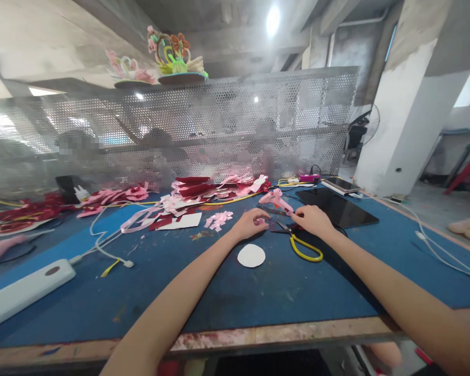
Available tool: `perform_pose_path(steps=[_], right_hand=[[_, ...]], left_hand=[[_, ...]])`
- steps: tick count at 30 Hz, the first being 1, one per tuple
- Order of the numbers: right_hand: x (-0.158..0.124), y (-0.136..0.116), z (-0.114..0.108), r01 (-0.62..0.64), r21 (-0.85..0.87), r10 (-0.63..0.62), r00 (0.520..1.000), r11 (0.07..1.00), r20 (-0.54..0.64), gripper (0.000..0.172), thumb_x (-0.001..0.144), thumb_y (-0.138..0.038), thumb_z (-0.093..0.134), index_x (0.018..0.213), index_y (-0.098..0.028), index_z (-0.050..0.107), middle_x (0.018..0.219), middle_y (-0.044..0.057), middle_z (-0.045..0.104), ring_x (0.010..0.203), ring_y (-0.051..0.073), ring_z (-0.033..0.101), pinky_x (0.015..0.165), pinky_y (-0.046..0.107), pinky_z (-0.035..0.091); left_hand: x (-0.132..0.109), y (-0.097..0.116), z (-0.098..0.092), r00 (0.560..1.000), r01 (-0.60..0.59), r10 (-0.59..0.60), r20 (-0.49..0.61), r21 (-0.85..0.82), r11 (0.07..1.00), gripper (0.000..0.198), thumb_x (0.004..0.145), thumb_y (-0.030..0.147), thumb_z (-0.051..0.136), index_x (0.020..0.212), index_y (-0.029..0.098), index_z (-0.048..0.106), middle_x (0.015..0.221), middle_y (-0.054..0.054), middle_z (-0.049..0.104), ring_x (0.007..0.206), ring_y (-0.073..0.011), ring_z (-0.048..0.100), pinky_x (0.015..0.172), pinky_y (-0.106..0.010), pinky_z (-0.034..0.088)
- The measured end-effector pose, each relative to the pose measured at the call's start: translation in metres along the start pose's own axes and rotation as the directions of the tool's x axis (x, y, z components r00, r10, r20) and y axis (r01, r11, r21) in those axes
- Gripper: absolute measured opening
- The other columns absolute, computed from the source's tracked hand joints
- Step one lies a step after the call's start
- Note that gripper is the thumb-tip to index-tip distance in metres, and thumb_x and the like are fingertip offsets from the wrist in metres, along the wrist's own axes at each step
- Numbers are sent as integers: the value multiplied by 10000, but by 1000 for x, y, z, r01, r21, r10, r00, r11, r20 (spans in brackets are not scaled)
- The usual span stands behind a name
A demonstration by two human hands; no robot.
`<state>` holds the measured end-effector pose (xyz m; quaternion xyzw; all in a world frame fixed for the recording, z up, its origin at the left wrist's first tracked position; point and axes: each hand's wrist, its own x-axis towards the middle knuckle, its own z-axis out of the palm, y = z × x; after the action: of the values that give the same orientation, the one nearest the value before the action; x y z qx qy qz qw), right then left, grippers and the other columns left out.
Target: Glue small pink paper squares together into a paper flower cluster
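Observation:
My left hand (251, 224) rests on the blue table mat, fingers curled in over some small pinkish bits I cannot make out. To its right, my right hand (315, 219) has thumb and fingers drawn together by the end of a pink glue gun (276, 200); what they hold, if anything, is hidden. Scissors with a yellow handle (307, 251) lie just below the right hand, blades toward the left. A white round disc (251, 256) lies flat below the left hand. Left of that hand is a small pile of light pink pieces (219, 220).
Pink, red and white scraps (196, 190) heap along the back. A black tablet (337, 207) lies right of my right hand. White cables and a long white device (27, 295) occupy the left. A perforated metal screen (219, 130) stands behind the table.

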<state>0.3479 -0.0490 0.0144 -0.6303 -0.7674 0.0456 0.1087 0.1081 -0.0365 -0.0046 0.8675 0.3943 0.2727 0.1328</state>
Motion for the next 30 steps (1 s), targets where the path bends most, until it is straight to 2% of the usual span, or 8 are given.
perform_pose_path(steps=[4, 8, 11, 14, 17, 19, 24, 30], right_hand=[[1, 0, 0, -5, 6, 5, 1000, 1000, 2, 273, 914, -361, 520, 1094, -164, 581, 1090, 64, 605, 925, 176, 605, 800, 371, 516], [0, 1, 0, -7, 14, 7, 1000, 1000, -2, 269, 917, -367, 515, 1076, -161, 586, 1063, 60, 614, 900, 168, 609, 785, 361, 519], [-1, 0, 0, 3, 24, -3, 1000, 1000, -16, 267, 918, -379, 509, 1037, -157, 598, 1012, 51, 626, 860, 156, 614, 763, 346, 521], [-2, 0, 0, 14, 38, -13, 999, 999, -40, 283, 920, -405, 497, 967, -151, 613, 925, 35, 640, 799, 141, 613, 737, 329, 514], [-3, 1, 1, 23, 59, -18, 997, 998, -71, 318, 912, -430, 485, 870, -155, 639, 801, 21, 650, 715, 134, 603, 683, 303, 486], [-3, 2, 1, 37, 76, -30, 995, 996, -93, 343, 899, -429, 470, 778, -175, 667, 720, 26, 655, 671, 149, 600, 615, 270, 436], [-1, 5, 3, 72, 113, -58, 991, 991, -124, 388, 863, -435, 439, 665, -209, 683, 663, 45, 669, 640, 174, 605, 517, 252, 322], [4, 4, 8, 19, 112, -8, 996, 994, -91, 396, 885, -469, 442, 717, -187, 664, 674, 31, 649, 638, 155, 585, 552, 254, 372]], left_hand=[[2, -5, 0, 993, 101, -105, -61, -61, 993, 255, 907, 305, 534, 1098, 143, 578, 1085, -78, 612, 911, -185, 616, 784, -380, 532], [4, -13, -4, 973, 184, -194, -123, -83, 979, 296, 902, 305, 542, 1150, 143, 552, 1126, -88, 596, 943, -199, 612, 793, -396, 532], [-2, -23, -20, 944, 271, -270, -188, -24, 962, 298, 903, 305, 539, 1159, 153, 550, 1160, -93, 583, 978, -208, 601, 824, -412, 521], [-18, -37, -46, 901, 389, -362, -241, 76, 918, 296, 904, 305, 536, 1162, 161, 552, 1185, -95, 572, 1003, -213, 590, 844, -422, 511], [-37, -51, -67, 860, 494, -451, -240, 164, 854, 295, 903, 307, 537, 1161, 165, 553, 1185, -94, 571, 1000, -213, 591, 842, -418, 513], [-45, -59, -74, 839, 538, -497, -222, 206, 817, 292, 903, 308, 536, 1157, 166, 556, 1181, -92, 574, 996, -212, 592, 838, -414, 514], [-46, -65, -69, 816, 579, -545, -193, 261, 773, 300, 902, 310, 538, 1161, 158, 552, 1172, -92, 577, 987, -212, 596, 830, -414, 518], [-42, -56, -58, 838, 546, -503, -214, 325, 772, 319, 900, 309, 543, 1179, 155, 540, 1185, -96, 569, 999, -218, 593, 834, -424, 515]])
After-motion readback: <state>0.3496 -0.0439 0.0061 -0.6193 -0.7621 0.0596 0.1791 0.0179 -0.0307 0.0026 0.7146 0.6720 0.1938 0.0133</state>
